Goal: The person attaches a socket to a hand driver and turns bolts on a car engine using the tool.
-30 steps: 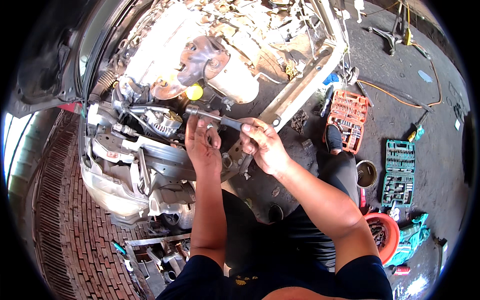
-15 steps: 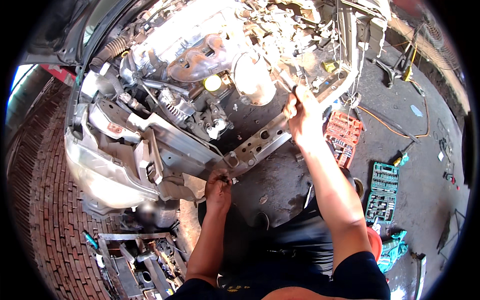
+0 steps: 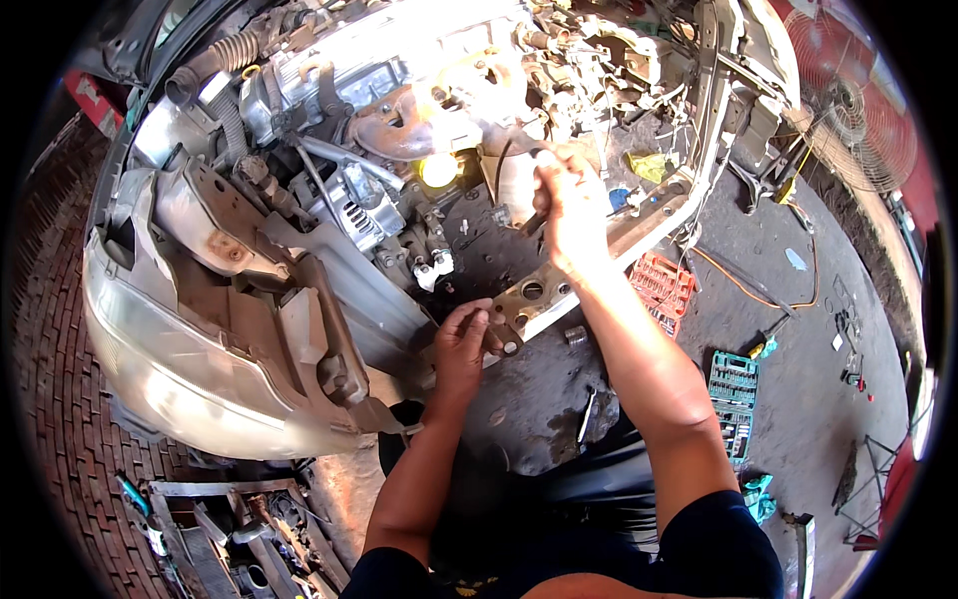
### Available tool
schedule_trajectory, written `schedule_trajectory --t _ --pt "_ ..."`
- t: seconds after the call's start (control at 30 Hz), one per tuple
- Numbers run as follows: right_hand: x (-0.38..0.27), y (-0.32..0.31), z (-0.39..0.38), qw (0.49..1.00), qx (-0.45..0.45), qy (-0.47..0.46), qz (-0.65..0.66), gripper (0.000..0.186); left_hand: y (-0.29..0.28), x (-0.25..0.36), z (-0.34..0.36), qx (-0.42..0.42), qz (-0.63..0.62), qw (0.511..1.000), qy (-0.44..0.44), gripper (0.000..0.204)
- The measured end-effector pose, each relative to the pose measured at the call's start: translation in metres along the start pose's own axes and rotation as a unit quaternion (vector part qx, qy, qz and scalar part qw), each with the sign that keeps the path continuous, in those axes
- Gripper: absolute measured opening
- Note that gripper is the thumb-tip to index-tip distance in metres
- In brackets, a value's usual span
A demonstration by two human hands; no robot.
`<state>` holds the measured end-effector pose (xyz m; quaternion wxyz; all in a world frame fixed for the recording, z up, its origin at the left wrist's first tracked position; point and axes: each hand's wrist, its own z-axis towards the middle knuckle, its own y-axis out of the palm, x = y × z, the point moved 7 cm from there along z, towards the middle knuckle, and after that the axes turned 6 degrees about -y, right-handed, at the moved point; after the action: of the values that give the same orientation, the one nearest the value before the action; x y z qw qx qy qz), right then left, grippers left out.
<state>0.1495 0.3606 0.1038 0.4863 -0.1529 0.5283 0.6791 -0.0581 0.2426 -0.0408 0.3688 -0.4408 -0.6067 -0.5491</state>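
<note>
With 12 o'clock at the top of the view, the right hand is between 1 and 2 o'clock, its fingers folded narrow into a fist. A short dark stub shows at that hand's 8 o'clock edge; whether the fist grips it cannot be told. A pale rounded can sits just beside the fist, toward its 9 o'clock.

The left hand is a little below centre, near 7 o'clock, thumb and fingers curled close together at the holed metal bar. Whether anything is pinched there cannot be told. The bar slants upward toward 2 o'clock.

Around them is a car's open front: a yellow cap and a rusty metal piece between 11 and 12, a slotted metal housing at 10, and a large headlight between 8 and 9. On the floor, an orange tool case lies at 3 and a teal one near 4.
</note>
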Motion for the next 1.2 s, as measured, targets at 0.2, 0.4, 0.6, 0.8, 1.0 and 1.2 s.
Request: schedule_trajectory --t 0.2,0.4,0.6,0.8,1.0,1.2 --pt "0.037 0.048 -0.010 0.993 -0.022 -0.056 -0.106 0.025 -0.010 -0.022 0.008 0.011 0.041 0.999 0.015 0.022" --pt "0.048 0.077 -0.011 0.993 0.037 -0.013 -0.111 0.019 -0.013 -0.015 0.011 -0.005 0.040 0.997 0.062 0.028" --pt "0.025 0.105 -0.010 0.966 0.028 -0.041 -0.252 0.035 -0.007 -0.007 0.019 -0.001 -0.043 0.998 0.042 0.032" --pt "0.000 0.138 -0.015 0.855 -0.107 -0.204 -0.465 0.034 0.002 -0.013 0.025 0.005 -0.022 0.999 0.035 0.031" --pt "0.000 0.121 -0.004 0.850 -0.038 -0.174 -0.496 0.036 0.011 -0.015 0.026 -0.015 -0.031 0.999 0.024 0.029" --pt "0.000 0.128 -0.007 0.842 -0.063 -0.186 -0.502 0.041 0.012 -0.019 0.030 -0.013 -0.017 0.999 0.030 0.027"
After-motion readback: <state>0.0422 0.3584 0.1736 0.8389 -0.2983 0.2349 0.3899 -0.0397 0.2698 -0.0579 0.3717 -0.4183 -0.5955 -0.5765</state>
